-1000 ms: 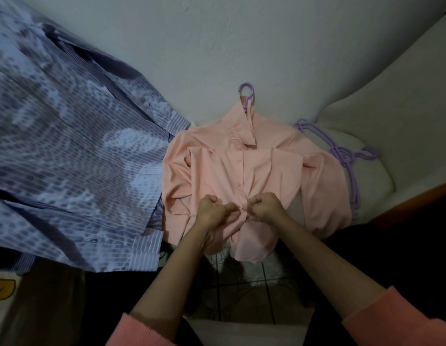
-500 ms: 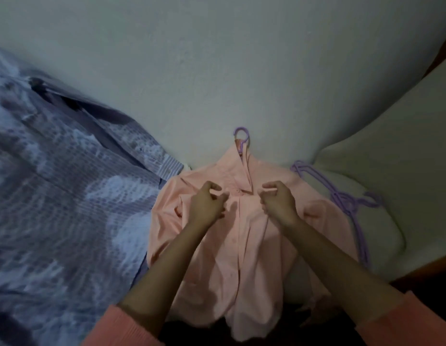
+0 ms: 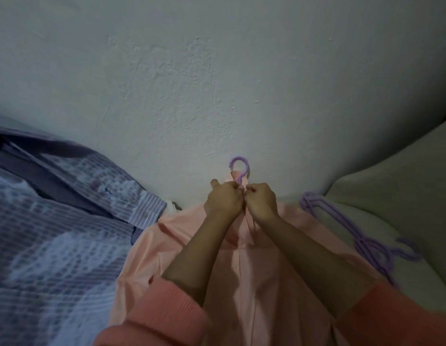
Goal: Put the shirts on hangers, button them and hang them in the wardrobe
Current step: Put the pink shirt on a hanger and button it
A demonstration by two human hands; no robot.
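Smooth peach cloth shirt (image 3: 262, 283), glossy lilac plastic hanger hook (image 3: 239, 168), rough matt plaster wall (image 3: 192, 83), striped woven shirt (image 3: 54, 233)

Head view, downward, close in.

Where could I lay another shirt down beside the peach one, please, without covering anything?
Not much bare room shows. Left of the peach shirt, the blue striped shirts butt right against it. On its right, spare purple hangers lie along the cushion; the pale cushion beyond them is bare. Both hands, left hand and right hand, crowd the collar under the hanger hook.
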